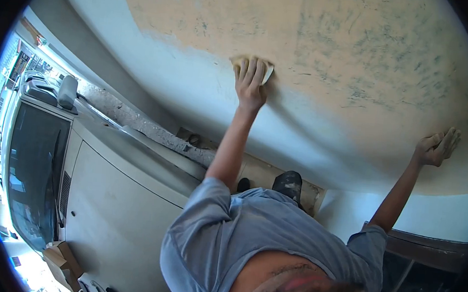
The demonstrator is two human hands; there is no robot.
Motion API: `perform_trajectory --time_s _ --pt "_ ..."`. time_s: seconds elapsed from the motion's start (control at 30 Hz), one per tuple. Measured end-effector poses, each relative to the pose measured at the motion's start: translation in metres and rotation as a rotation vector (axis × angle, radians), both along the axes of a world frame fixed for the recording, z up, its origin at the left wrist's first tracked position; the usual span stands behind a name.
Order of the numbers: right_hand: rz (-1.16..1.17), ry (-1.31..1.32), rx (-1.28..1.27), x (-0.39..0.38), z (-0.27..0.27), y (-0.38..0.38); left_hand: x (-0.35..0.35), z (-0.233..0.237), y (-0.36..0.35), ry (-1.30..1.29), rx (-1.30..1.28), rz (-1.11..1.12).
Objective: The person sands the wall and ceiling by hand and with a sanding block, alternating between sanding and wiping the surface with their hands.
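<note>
While the left hand (250, 83) grasps a sheet (269, 72) against the patchy wall (327, 55), the right hand (438, 146) is raised near it. I cannot tell whether its fingers hold anything.

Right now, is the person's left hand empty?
No, the left hand holds a tan sheet against the wall, its edges showing on either side.

So you've got your left hand (251, 85) pressing a yellowish sheet (237, 61) on that patchy tan wall (327, 60), right hand (439, 147) up by it too, pale van (118, 208) off to your left.
</note>
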State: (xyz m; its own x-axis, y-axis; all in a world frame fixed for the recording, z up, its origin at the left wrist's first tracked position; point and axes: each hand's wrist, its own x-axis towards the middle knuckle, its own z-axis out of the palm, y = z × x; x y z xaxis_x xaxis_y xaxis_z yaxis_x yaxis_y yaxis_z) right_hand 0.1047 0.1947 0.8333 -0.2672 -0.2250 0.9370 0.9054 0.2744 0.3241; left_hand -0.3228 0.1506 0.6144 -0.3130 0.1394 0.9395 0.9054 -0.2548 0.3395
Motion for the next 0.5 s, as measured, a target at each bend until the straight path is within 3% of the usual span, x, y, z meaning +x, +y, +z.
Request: perform_trajectory --time_s 0.07,0.1,0.17,0.2,0.27,0.3,0.37,0.47,0.5 --pt "0.03 -0.018 -0.011 -0.001 -0.001 -0.001 -0.024 0.011 0.002 0.092 -0.041 0.01" --pt "0.037 -0.026 0.008 -0.001 0.0 0.0 -0.047 0.043 0.003 0.233 0.069 0.059" --pt "0.054 -0.015 0.037 -0.008 -0.001 0.004 -0.109 0.111 0.027 0.001 0.262 0.09" --pt "0.019 -0.008 0.022 -0.008 -0.002 0.002 -0.128 0.169 0.003 -0.358 -0.282 0.109" --pt "-0.026 0.012 0.024 -0.004 -0.003 0.0 -0.177 0.232 0.008 0.038 0.212 0.133" --pt "-0.006 -0.008 0.009 -0.002 -0.004 0.001 -0.179 0.223 0.009 0.047 0.223 0.131" --pt "0.035 -0.013 0.016 0.002 0.0 0.009 -0.189 0.151 0.008 0.306 0.137 0.181" --pt "0.079 -0.035 0.043 0.008 -0.004 0.011 -0.16 0.008 -0.004 0.014 0.136 0.107" --pt "0.003 -0.013 0.009 0.005 -0.005 0.008 -0.172 0.016 -0.001 0.025 0.147 0.11"
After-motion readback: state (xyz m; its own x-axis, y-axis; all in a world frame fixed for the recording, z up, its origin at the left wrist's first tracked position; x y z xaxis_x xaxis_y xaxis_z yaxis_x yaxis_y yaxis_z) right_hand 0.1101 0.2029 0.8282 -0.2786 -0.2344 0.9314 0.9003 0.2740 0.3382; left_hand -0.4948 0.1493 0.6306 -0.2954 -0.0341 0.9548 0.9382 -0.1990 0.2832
